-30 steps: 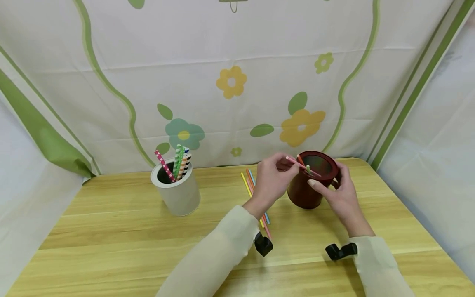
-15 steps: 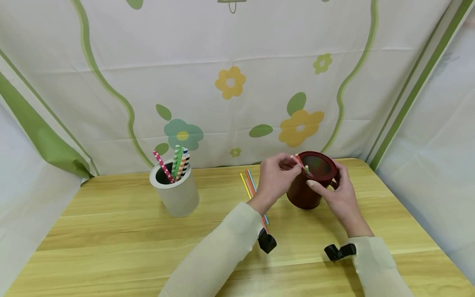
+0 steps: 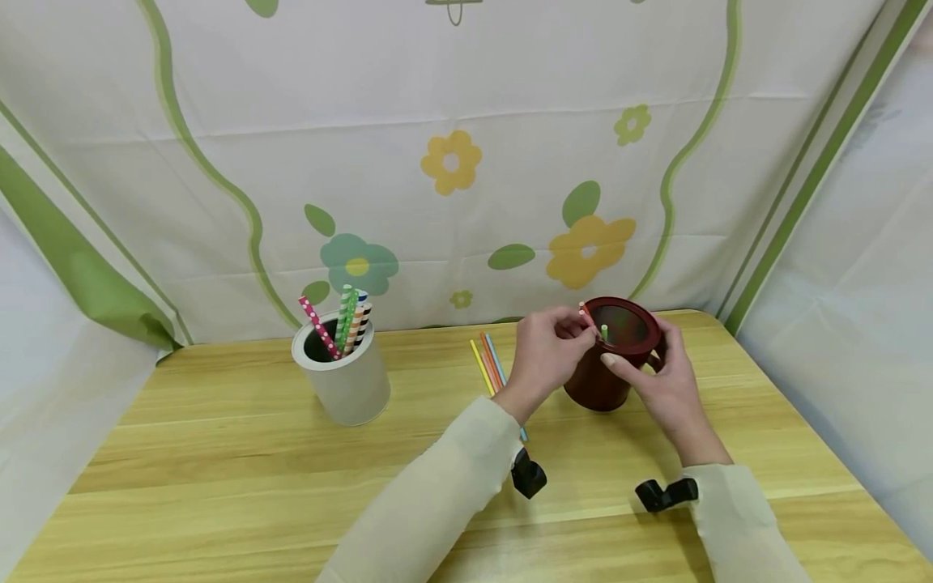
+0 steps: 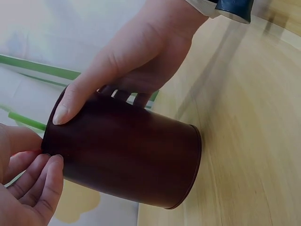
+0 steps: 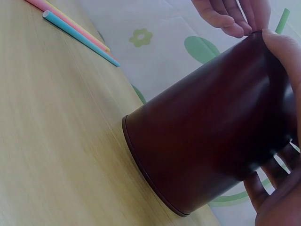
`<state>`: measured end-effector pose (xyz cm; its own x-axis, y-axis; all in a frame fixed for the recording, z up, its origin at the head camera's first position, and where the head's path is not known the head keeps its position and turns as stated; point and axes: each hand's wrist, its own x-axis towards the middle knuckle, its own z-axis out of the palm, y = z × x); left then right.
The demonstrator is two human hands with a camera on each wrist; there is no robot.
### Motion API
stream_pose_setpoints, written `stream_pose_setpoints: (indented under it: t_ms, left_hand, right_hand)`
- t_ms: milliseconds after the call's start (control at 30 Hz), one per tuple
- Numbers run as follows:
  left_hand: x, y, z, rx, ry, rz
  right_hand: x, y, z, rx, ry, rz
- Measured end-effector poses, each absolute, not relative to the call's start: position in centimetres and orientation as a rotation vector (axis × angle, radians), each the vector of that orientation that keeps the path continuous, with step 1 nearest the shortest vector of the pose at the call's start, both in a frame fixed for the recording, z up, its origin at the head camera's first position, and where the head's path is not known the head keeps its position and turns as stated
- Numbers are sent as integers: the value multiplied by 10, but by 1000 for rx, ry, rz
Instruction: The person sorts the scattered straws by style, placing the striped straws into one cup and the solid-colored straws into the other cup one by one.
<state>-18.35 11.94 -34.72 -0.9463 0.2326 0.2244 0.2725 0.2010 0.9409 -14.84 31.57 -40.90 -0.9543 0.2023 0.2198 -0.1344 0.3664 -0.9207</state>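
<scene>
In the head view a dark red mug (image 3: 599,379) stands at the right of the table. My right hand (image 3: 666,389) grips its handle side, thumb near the rim. My left hand (image 3: 547,352) pinches a pink straw (image 3: 587,318) at the mug's left rim; its lower part is hidden. A green straw (image 3: 604,332) and an orange-red one stand inside the mug. The left wrist view shows the green straw (image 4: 27,121) sticking out past the rim of the mug (image 4: 127,150), beside the left fingers.
A white-grey container (image 3: 352,393) with several patterned straws stands on the left. Yellow, orange, pink and blue straws (image 3: 496,360) lie on the wooden table (image 3: 240,478), partly under the left forearm. A flowered cloth (image 3: 291,97) hangs behind.
The left hand has shifted slightly to the right, and the pink straw has gone from lying slanted to standing steeper and lower at the mug's rim. The right hand has stayed on the mug.
</scene>
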Motion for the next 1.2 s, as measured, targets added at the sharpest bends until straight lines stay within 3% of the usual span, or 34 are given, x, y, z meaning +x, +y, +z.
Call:
stream_pose_setpoints:
  t_ms: [700,1200]
  left_hand:
    - [-178,124,-350,-421,-2420,-1928]
    - [-178,118,-356,-387,-2138,-2292]
  right_hand:
    - [-148,316,-411,-74,-2355,1595]
    - [-148,316,-411,-66,-2346,1577]
